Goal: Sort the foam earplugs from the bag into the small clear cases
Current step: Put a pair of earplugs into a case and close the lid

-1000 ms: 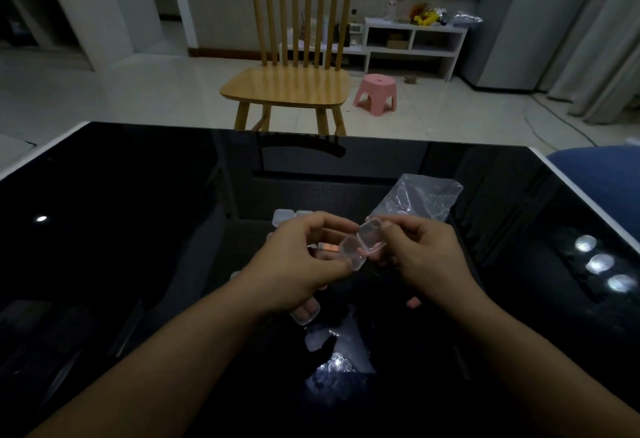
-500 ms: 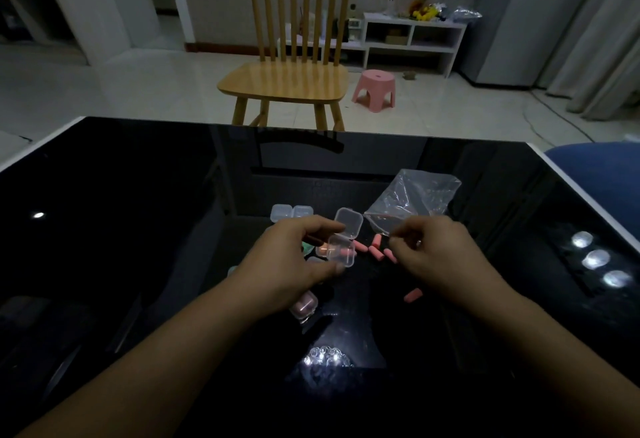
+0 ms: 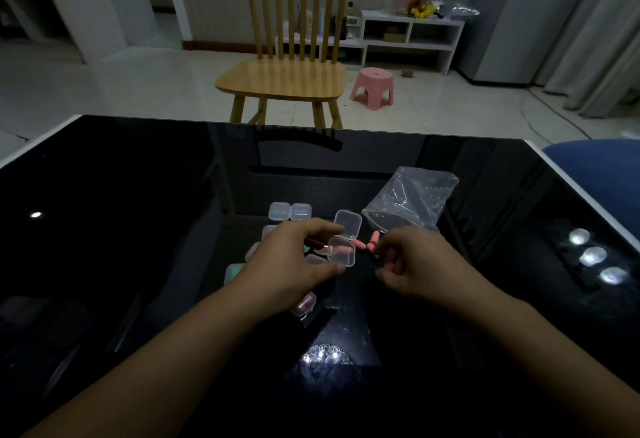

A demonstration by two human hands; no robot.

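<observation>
The left hand (image 3: 294, 264) pinches an open clear case (image 3: 342, 250), lid tipped up, one pink earplug already inside. Just to its right, between the hands, loose pink earplugs (image 3: 371, 242) lie on the black table (image 3: 138, 229). The right hand (image 3: 419, 264), nearer, curls its fingertips on one; the bag (image 3: 412, 200) lies beyond.

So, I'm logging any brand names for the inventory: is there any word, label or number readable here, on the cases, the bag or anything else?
No text can be read in this picture.
Open clear case in the left hand: plain, no label visible.
Plastic bag: clear, no print visible.
Closed cases on the black table: no marking visible.
Items on the white shelf: too small and blurred to read.
</observation>
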